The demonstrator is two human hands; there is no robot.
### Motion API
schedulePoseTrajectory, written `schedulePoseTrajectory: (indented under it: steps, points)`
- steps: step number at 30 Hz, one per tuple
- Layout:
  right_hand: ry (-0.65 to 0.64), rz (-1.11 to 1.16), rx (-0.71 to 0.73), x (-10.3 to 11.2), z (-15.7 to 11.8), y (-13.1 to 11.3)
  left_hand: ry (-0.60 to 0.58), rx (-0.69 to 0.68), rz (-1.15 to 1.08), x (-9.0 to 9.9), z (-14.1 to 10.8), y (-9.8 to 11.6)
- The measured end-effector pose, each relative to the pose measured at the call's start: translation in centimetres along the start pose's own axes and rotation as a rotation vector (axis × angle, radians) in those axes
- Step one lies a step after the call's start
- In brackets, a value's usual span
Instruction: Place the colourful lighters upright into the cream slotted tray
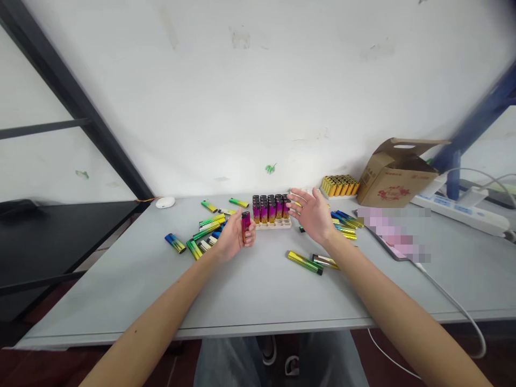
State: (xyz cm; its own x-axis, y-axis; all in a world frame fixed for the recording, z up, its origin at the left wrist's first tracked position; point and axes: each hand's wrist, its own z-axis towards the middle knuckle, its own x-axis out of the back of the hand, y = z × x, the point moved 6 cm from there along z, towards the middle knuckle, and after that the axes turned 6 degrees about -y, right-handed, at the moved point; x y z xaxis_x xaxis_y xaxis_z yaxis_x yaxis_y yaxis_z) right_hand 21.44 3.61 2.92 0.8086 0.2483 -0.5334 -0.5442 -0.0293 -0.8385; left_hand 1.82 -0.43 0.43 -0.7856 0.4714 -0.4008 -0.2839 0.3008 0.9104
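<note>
My left hand [236, 235] is closed around a shiny purple-and-gold lighter-shaped tube [245, 223], held upright above the table with its dark end up. To its right, a pale tray with holes [278, 224] holds several upright purple-and-gold tubes [268, 207] with black tops. Beside that tray my right hand [312, 214] is raised, palm showing and fingers spread, with nothing in it. It partly hides another pale tray [306, 191] and some loose tubes behind it. Near my left hand lie loose green-and-yellow tubes [207, 230] and a blue-and-gold tube [174, 243].
More loose tubes [304, 262] lie before my right hand. At the back right stand a tray of yellow tubes [342, 186] and an open cardboard box [397, 180]. Further right are a pixelated flat device [389, 234] with a white cable and a power strip [463, 212]. A white case [165, 202] lies back left.
</note>
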Motion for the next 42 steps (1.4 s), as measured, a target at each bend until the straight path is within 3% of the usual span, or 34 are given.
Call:
schedulePoseTrajectory:
  steps: [4,15,32,42]
  points:
    - [0.004,-0.011,0.000,-0.01,0.02,-0.02,-0.006,0.024,-0.013,-0.20,-0.05,0.07]
    - [0.005,-0.027,0.002,-0.21,-0.14,-0.15,0.174,-0.060,0.058,0.24,0.28,0.30]
    - [-0.011,-0.058,0.003,-0.28,-0.17,-0.04,0.063,-0.086,0.033,-0.03,0.23,0.20]
    - [-0.012,-0.030,-0.025,-0.62,-0.35,-0.06,0.065,-0.077,0.025,-0.25,0.00,0.35]
